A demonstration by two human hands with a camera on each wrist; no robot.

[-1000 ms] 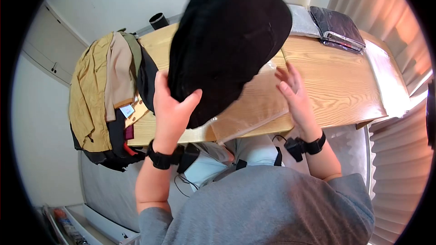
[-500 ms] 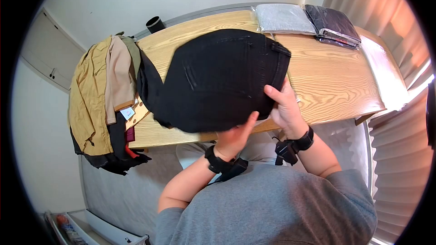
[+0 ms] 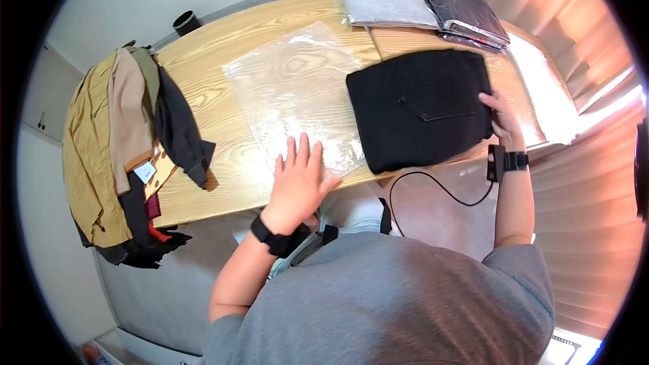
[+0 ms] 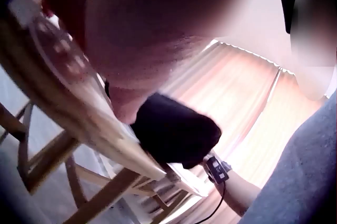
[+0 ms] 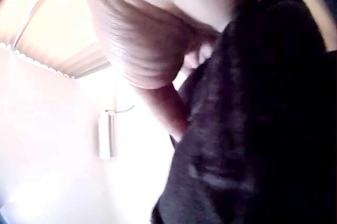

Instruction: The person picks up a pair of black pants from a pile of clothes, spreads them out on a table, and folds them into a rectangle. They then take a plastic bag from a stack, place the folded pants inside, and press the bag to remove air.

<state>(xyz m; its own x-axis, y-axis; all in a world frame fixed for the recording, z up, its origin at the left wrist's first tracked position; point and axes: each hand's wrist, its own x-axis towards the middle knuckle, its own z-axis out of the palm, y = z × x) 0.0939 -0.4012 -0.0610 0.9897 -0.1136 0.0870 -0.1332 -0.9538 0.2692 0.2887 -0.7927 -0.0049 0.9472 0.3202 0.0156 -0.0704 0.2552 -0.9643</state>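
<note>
Folded black jeans (image 3: 419, 111) with a stitched back pocket lie at the right of the table, beside a clear plastic bag (image 3: 291, 81). With my right hand (image 3: 503, 122) I grip the right edge of the jeans; in the right wrist view the thumb goes in at the dark fabric (image 5: 284, 124), and the other fingertips are largely hidden. My left hand (image 3: 297, 186) is spread, palm down, over the near edge of the flat bag. The left wrist view has the jeans (image 4: 174, 129) beyond that hand, at the table edge.
Several garments, a tan jacket (image 3: 94, 149) among them, hang over the table's left end. Bagged grey clothing (image 3: 389, 5) and bagged dark clothing (image 3: 466, 13) lie at the back right. A black cup-shaped container (image 3: 186, 23) stands behind the table; curtains (image 3: 581, 230) hang at the right.
The jeans, held up in both hands before, have come down to the right side of the table. My left hand has let go and moved left to the bag, which is now uncovered.
</note>
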